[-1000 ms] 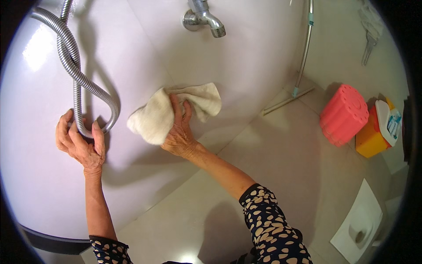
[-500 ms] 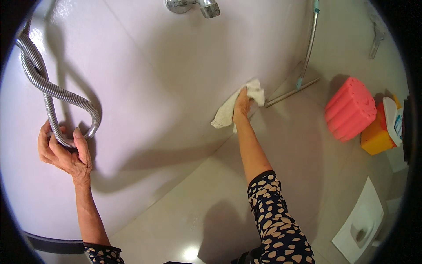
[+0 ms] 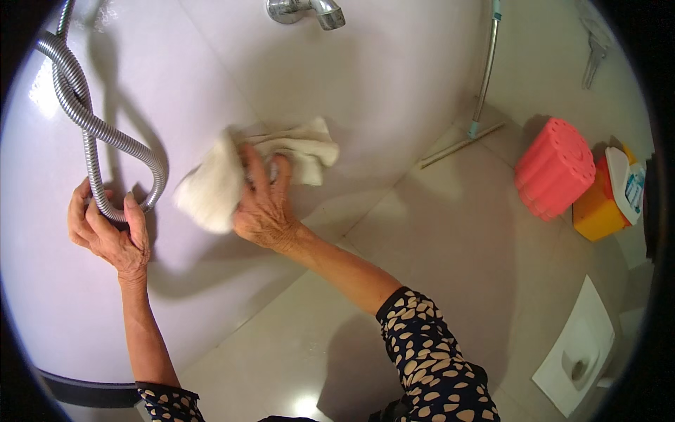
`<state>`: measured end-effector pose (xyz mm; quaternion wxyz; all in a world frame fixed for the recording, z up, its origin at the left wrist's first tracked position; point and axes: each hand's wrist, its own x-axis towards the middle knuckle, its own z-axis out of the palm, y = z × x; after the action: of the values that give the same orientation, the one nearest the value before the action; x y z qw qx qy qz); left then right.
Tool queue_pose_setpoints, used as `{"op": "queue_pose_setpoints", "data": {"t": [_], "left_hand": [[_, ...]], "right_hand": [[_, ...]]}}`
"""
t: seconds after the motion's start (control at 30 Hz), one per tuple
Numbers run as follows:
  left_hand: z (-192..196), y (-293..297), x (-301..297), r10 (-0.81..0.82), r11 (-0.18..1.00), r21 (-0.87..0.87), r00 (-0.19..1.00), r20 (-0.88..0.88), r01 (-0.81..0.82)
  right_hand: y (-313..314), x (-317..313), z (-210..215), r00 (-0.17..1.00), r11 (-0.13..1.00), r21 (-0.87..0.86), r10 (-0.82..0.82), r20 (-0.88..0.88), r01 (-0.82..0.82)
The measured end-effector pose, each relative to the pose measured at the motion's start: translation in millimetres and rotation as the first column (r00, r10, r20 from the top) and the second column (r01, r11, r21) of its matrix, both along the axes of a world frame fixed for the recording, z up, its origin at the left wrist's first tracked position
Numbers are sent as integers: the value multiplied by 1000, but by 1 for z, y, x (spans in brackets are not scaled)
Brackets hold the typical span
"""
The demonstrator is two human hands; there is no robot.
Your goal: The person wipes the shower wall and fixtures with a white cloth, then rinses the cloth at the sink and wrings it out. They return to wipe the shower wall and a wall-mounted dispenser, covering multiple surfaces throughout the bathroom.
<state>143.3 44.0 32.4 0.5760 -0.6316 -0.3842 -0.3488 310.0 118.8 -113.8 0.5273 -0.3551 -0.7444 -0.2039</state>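
Observation:
A looped metal shower hose [image 3: 130, 144] hangs against the pale tiled wall [image 3: 211, 77] at the left. My left hand [image 3: 112, 228] is closed round the bottom bend of its loop, thumb on the right and fingers on the left. To the right, my right hand [image 3: 267, 204] presses a cream cloth [image 3: 214, 186] to the wall, its fingers bent into the folds. One part of the cloth is bunched left of the hand, slightly blurred, and another part spreads out to the right.
A chrome tap [image 3: 309, 10] juts from the wall at the top. In the right corner stands a squeegee [image 3: 464, 145] with a metal pole. Beyond it are a pink ribbed container [image 3: 554, 169], a yellow bin [image 3: 601, 204] and a white squat toilet [image 3: 578, 352] in the floor.
My right hand has swept left across the wall with the cloth, from near the squeegee to closer to the hose. The left hand still holds the hose in about the same place.

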Motion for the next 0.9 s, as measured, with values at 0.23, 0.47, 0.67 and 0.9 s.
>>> {"op": "queue_pose_setpoints", "data": {"t": [0.23, 0.47, 0.67, 0.9], "left_hand": [[-5, 4, -25, 21, 999, -40, 1000, -1, -21], [0, 2, -46, 41, 996, -78, 999, -3, -41], [2, 0, -48, 109, 988, -115, 994, 22, -106], [7, 4, -21, 115, 991, -60, 992, -43, -118]], "right_hand": [[72, 59, -42, 927, 986, -107, -160, -341, 131], [100, 122, -99, 455, 629, -772, -662, -595, -95], [63, 148, -172, -126, 474, -517, -812, -570, -713], [60, 115, -252, -271, 561, -288, -709, -651, -776]]}}
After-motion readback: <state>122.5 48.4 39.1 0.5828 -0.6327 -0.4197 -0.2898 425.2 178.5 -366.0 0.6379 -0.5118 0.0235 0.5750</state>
